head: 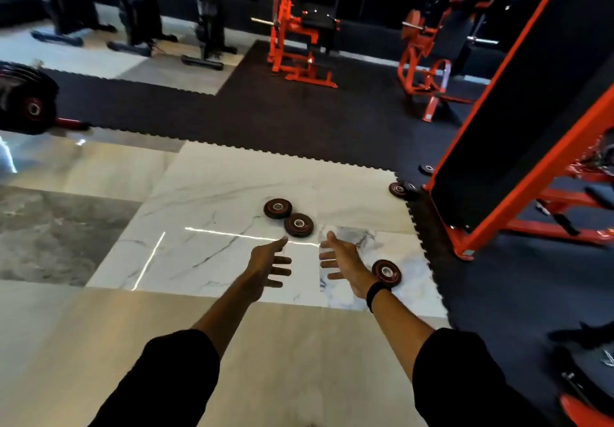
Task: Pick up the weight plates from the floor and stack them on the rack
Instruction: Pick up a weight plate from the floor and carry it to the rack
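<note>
Plates lie scattered on the pale floor tiles, none yet lifted. Nearest, the left hand [267, 265] and right hand [342, 262] reach forward, palms facing each other, fingers spread and holding nothing. One plate [386, 271] lies flat just beside the right wrist. Beyond the fingertips sits a touching pair [288, 217] (seemingly the target). Farther right, another plate [400, 189] rests at the mat's edge, near the orange frame [518, 174]. The step in hand is judged to be the reach; next, the hands should lower to one plate's rim and curl beneath it.
</note>
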Action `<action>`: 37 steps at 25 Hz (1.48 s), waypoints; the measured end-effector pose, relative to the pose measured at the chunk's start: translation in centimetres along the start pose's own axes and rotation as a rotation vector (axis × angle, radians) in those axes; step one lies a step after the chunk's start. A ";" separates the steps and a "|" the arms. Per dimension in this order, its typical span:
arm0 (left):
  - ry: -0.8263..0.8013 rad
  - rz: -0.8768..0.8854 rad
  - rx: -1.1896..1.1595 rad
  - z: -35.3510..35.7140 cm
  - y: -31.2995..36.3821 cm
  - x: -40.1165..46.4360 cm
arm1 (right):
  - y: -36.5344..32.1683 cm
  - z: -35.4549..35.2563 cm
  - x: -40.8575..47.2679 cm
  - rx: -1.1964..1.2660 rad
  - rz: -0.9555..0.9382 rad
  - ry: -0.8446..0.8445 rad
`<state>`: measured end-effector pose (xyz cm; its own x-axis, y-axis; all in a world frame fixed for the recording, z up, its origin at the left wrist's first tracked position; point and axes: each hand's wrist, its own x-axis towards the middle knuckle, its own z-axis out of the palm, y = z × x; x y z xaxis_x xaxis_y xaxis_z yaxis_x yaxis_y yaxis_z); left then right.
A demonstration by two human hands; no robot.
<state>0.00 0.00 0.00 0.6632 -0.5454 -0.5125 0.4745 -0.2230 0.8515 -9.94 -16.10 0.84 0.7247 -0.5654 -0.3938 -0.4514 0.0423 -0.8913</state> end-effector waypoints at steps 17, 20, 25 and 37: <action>-0.034 -0.018 0.160 14.6 5.8 14.6 | 1.7 -13.6 13.8 -0.024 0.060 0.019; -0.130 -0.076 0.193 19.5 6.1 17.6 | 3.2 -19.0 15.8 0.026 0.123 0.115; -0.237 -0.156 0.282 25.0 6.2 24.6 | 5.7 -25.0 20.0 0.113 0.252 0.259; -0.504 -0.316 0.518 39.6 9.9 42.2 | 4.3 -38.0 29.0 0.219 0.409 0.685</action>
<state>9.74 -57.19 -8.82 0.1412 -0.6661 -0.7324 0.1845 -0.7091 0.6805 -10.66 -63.63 -5.92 0.0155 -0.8442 -0.5358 -0.4476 0.4733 -0.7587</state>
